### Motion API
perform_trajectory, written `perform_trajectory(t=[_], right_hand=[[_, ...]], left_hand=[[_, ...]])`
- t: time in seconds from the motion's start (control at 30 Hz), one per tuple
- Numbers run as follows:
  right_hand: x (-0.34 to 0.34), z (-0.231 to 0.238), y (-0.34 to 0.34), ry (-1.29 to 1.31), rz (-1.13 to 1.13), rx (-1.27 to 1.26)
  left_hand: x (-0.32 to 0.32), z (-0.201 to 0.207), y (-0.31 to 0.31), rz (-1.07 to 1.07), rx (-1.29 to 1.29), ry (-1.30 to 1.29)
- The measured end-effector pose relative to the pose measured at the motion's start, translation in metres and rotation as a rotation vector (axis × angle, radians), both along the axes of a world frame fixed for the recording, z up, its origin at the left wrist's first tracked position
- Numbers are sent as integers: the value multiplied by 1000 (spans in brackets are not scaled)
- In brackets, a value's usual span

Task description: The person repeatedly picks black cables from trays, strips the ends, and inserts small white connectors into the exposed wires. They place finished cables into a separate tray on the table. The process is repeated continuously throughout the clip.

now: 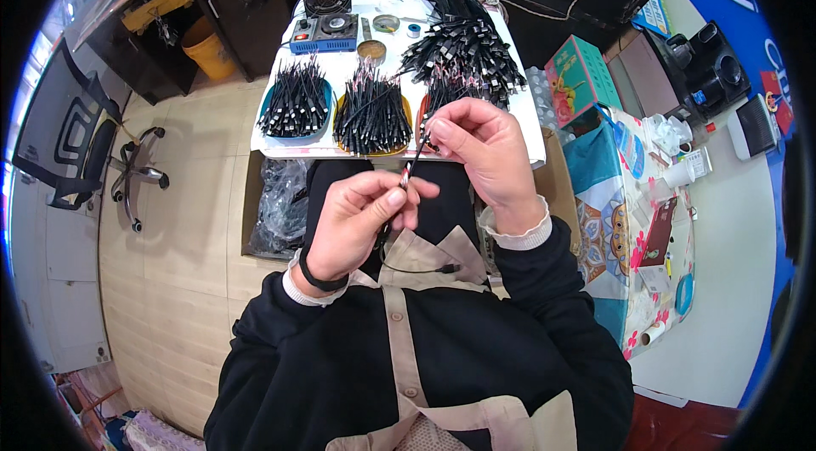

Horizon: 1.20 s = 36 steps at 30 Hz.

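Over my lap, my left hand [361,217] pinches a thin black cable near its stripped end, where light and reddish wires show. Higher and to the right, my right hand [489,153] pinches a short black cable piece [417,152] between thumb and fingertips. The two parts meet or nearly meet just above my left fingertips; whether they are joined is too small to tell. Below my left hand the cable loops down, and its black plug [449,268] hangs in front of my clothes. Beyond my hands, bundles of short black cables fill a teal tray [327,124] and a yellow tray [349,147].
On the white table [280,143] sit a blue device with a fan [325,33], a small round tin [371,50], a solder spool [414,30] and a big cable heap [467,56]. An office chair [76,128] stands left; a cloth-covered table [608,281] is at right.
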State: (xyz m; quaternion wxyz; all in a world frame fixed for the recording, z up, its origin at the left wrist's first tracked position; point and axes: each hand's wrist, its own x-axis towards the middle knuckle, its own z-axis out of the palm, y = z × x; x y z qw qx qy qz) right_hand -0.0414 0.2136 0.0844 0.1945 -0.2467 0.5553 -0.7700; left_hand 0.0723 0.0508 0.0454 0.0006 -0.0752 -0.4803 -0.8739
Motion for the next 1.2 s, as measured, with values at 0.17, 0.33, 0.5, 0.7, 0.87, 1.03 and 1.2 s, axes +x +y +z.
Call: perform_trajectory(t=[0.17, 0.33, 0.5, 0.7, 0.87, 1.03, 1.2], right_hand=[[9, -1, -5, 100, 38, 18], [9, -1, -9, 184, 62, 67], [17, -14, -11, 202, 4, 12], [31, -29, -13, -371, 190, -226], [31, -24, -7, -398, 212, -179], [28, -25, -6, -384, 277, -116], [34, -38, -12, -345, 103, -81]], left_hand=[[-11, 8, -5, 105, 58, -82], [-12, 15, -4, 32, 67, -113], [-10, 11, -5, 62, 82, -122], [-8, 4, 0, 85, -4, -72], [-4, 6, -2, 6, -104, -126], [-4, 7, 0, 6, -118, -102], [-6, 2, 1, 51, -127, -108]])
